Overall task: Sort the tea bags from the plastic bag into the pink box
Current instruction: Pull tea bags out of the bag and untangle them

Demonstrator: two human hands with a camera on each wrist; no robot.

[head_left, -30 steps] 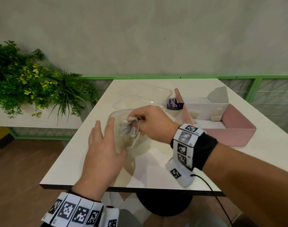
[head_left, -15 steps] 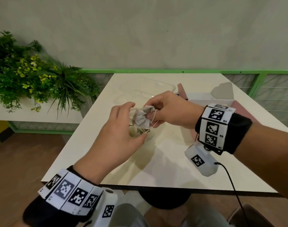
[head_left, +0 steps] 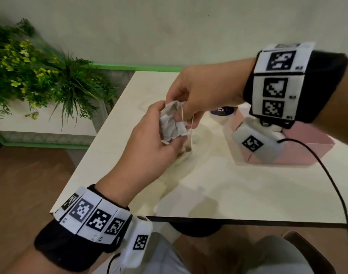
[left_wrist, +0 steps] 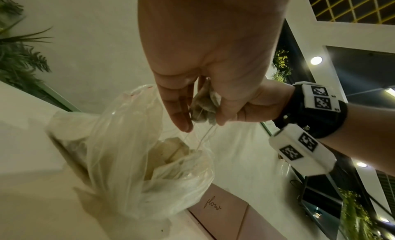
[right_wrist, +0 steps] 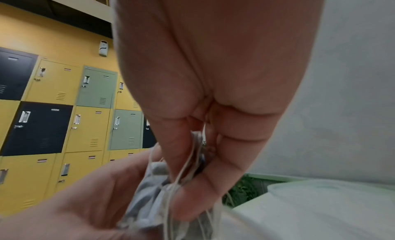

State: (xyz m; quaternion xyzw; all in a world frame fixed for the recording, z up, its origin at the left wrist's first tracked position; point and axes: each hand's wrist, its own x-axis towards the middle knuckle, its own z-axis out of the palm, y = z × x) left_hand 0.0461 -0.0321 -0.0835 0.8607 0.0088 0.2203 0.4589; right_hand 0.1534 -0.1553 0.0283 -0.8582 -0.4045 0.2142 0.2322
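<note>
Hands: two, both yours, raised above the table (head_left: 218,186) and meeting over one clump.
Tea bags in hand: a crumpled clump of tea bags (head_left: 172,123) with strings dangling (the exact count cannot be told, they are bunched together).
Containers: one plastic bag (left_wrist: 119,159) and one pink box (head_left: 315,143).
Plastic bag: it sits on the table directly below your hands, mouth open, with pale tea bags lying inside; strings run from the clump down into it.
Pink box: it stands to the right of the plastic bag, just beside it; what it holds is hidden behind your right wrist.
Left hand (head_left: 147,147): fingers curled around the lower side of the clump, thumb pressed against it.
Right hand (head_left: 204,91): fingertips drawn together, pinching the top of the clump and its strings from above.
Surroundings: one planter of green plants (head_left: 36,76) left of the table.
</note>
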